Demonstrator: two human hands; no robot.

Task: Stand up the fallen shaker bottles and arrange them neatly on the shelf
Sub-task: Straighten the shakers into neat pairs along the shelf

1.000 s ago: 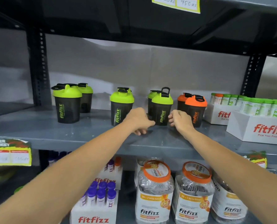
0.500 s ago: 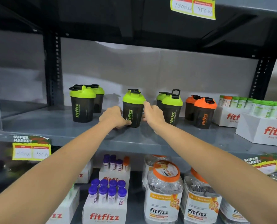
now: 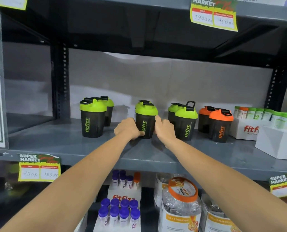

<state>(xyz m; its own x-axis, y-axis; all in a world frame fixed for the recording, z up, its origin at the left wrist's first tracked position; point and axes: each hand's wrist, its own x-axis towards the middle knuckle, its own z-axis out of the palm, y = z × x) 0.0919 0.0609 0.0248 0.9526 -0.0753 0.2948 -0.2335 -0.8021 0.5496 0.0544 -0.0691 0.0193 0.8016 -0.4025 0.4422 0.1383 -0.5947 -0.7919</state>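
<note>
— Holding what, right now?

— Gripping the middle green-lidded shaker from both sides: left hand wrapping the lower left of the dark cup, right hand pressing against its right side, thumb lying up along the wall. Both hands clamped on that one bottle.

— Standing or lying?

— Standing upright on the grey shelf, logo facing forward. Hiding a second green lid just behind it.

— And the others?

— All standing too. Left pair of green-lidded shakers sitting near the upright post, one behind the other. Right pair of green-lidded shakers sitting just beside the right hand, front one showing a raised carry loop. Two orange-lidded shakers coming next, close together, one behind the other.

— Beyond those?

— White boxes of tubes filling the far right of the same shelf. Price tag hanging on the shelf edge at left, another price tag hanging from the shelf above.

— Below?

— Purple-capped tubes in a white box, plus clear jars with orange lids, showing between the forearms.
</note>
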